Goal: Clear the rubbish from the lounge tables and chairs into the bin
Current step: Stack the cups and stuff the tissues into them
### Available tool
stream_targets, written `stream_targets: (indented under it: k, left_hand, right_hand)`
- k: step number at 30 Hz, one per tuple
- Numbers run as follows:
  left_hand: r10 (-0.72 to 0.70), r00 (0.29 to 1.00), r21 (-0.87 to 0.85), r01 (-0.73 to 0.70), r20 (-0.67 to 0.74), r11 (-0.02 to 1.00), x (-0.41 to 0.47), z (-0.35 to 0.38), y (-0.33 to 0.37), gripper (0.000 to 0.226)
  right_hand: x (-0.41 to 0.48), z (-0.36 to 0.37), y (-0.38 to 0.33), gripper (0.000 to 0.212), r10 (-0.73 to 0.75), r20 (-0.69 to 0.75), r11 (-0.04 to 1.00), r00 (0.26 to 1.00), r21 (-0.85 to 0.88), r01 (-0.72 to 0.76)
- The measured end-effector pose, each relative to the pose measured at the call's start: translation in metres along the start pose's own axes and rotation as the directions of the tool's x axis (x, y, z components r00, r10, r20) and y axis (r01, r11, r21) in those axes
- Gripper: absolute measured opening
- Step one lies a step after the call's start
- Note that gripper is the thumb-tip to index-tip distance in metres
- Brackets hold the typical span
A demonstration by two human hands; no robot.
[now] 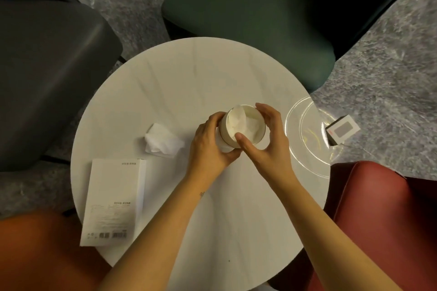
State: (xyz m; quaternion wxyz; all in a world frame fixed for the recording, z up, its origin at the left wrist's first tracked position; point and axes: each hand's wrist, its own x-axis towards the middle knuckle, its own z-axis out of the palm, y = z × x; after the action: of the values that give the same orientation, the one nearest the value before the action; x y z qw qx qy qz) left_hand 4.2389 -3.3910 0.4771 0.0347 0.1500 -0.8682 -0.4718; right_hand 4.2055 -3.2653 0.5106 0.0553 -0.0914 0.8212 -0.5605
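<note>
Centrally, paper cup [246,129] between hands: left [209,146], right [267,136] both gripping it.

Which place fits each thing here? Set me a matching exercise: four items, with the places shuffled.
Things:
1 paper cup
2 flat white box
3 clear plate
4 small box

Places:
A on the floor
B at the right edge of the table
C between the left hand and the right hand
D at the table's left edge

Pairs: 1-C, 2-D, 3-B, 4-A
</note>
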Motion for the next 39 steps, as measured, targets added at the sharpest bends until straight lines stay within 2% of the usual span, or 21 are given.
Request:
stream_targets:
  k: [9, 13, 17, 19, 21, 25, 30, 35, 39]
  left_hand:
    - [-0.053, 0.999, -0.016, 0.053, 0.002, 0.998, -0.010, 0.000, -0.027, 0.076]
    - [-0.055, 0.998, 0.012, 0.055, 0.022, 0.998, -0.011, 0.000, -0.038, 0.077]
    - [-0.019, 0.998, 0.193, 0.008, 0.053, 0.981, -0.011, -0.017, -0.048, 0.071]
    - [0.039, 0.998, 0.283, -0.025, -0.042, 0.959, -0.014, -0.036, -0.053, 0.065]
    - [0.041, 0.992, 0.389, 0.010, -0.123, 0.921, -0.016, -0.056, -0.058, 0.060]
    - [-0.104, 0.991, 0.515, 0.134, -0.088, 0.847, -0.012, -0.082, -0.070, 0.060]
    - [-0.072, 0.995, 0.503, 0.095, -0.064, 0.859, -0.014, -0.109, -0.084, 0.058]
    - [-0.118, 0.993, 0.524, 0.117, -0.031, 0.844, -0.014, -0.134, -0.098, 0.059]
    - [-0.053, 0.997, 0.465, 0.075, -0.060, 0.882, -0.029, -0.153, -0.114, 0.061]
  right_hand:
    - [-0.013, 0.022, 0.011, 0.065, 0.009, 0.100, 1.000, 0.995, -0.016, -0.008]
    - [-0.015, 0.029, 0.011, 0.065, 0.013, 0.103, 1.000, 0.995, -0.001, -0.013]
    - [-0.019, 0.027, 0.008, 0.070, 0.010, 0.080, 0.999, 0.997, -0.041, -0.007]
    - [-0.022, 0.026, 0.004, 0.077, 0.039, 0.035, 0.997, 0.999, -0.072, -0.036]
    - [-0.023, 0.024, -0.006, 0.075, 0.041, -0.034, 0.993, 0.999, -0.108, -0.044]
    - [-0.022, 0.031, -0.041, 0.062, -0.147, -0.107, 0.978, 0.983, -0.168, 0.127]
    - [-0.038, 0.076, -0.072, 0.053, -0.320, 0.022, 0.941, 0.947, -0.113, 0.320]
    - [-0.052, 0.129, -0.055, 0.053, -0.191, 0.139, 0.977, 0.972, -0.068, 0.201]
    - [-0.051, 0.155, -0.025, 0.054, -0.029, 0.202, 0.987, 0.979, -0.148, 0.060]
